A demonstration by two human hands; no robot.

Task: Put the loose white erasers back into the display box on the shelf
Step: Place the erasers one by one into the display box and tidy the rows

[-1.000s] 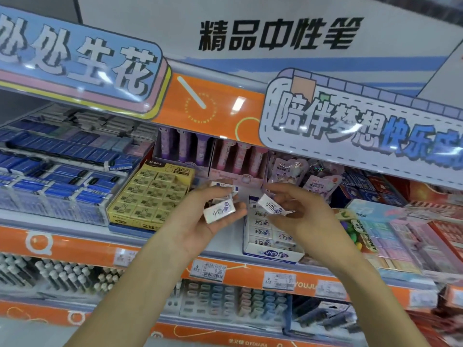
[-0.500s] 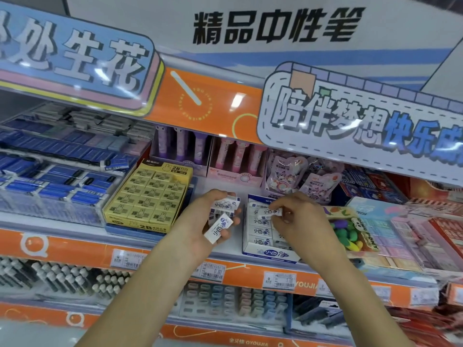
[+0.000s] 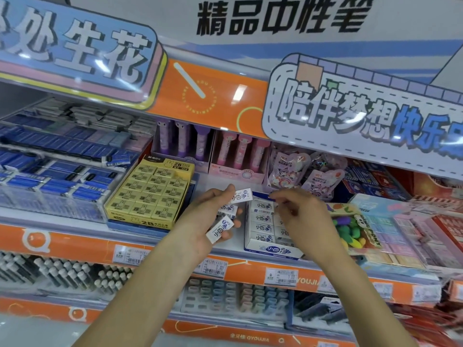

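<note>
Holding: left hand (image 3: 213, 216) clasps three loose white erasers (image 3: 220, 229), fanned between thumb and fingers.
Eraser axes: lowest lies on a diagonal, 7 to 1 o'clock; top one (image 3: 241, 195) near level, pointing to 3 o'clock at the box.
Eraser look: small white blocks in paper sleeves, blue lettering, barcode ends.
Right hand (image 3: 300, 216): fingers curled over the box's rear rows; a pinched eraser cannot be told.
Display box (image 3: 274, 251): white and blue, just beside the left hand at 3 o'clock, rows partly filled.
Nearer hand: right, judged best to seat each piece.
Yellow 2B eraser box (image 3: 150, 194): at 9 o'clock, apart.
</note>
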